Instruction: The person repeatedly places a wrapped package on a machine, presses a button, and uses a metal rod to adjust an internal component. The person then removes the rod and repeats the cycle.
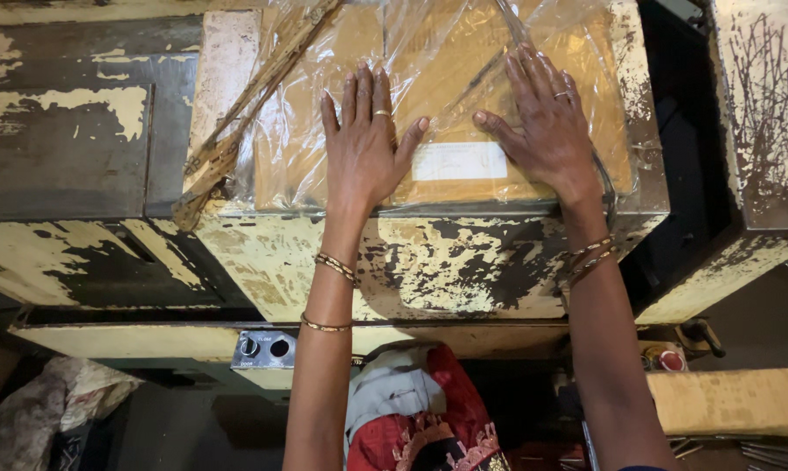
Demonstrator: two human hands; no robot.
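Both hands, left hand (365, 148) and right hand (546, 122), press flat on the plastic-wrapped cardboard box (450, 52).

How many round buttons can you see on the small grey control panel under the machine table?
2: on the small grey control panel, a dark round button at left and a black round button right beside it. Others may be hidden.

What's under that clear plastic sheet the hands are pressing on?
Under the plastic sheet lies a flat brown cardboard piece with a white label. The left hand and right hand cover parts of it; anything beneath the cardboard is hidden.
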